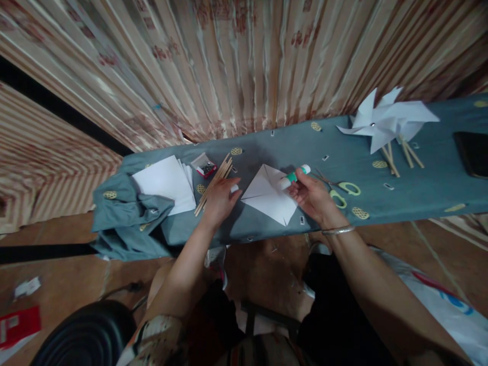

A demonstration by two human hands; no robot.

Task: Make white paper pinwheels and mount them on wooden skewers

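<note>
A green and white glue stick [292,178] lies slanted in the fingers of my right hand [310,195], over the right side of a square of white paper [267,201]. The paper has cuts running in from its corners and rests flat on the cloth. Pinched between the thumb and fingers of my left hand [220,201] is a small white cap [234,188], left of the paper. Thin wooden sticks [213,185] lie partly behind that hand. Just right of my right hand are scissors with yellow-green handles [343,192].
A stack of white paper [165,183] and an open box of pins [206,168] sit at the left. White paper pinwheels [381,119] on sticks lie at the right, near a dark phone-like object [471,152]. Pleated curtains [244,66] hang behind the cloth-covered table [415,195].
</note>
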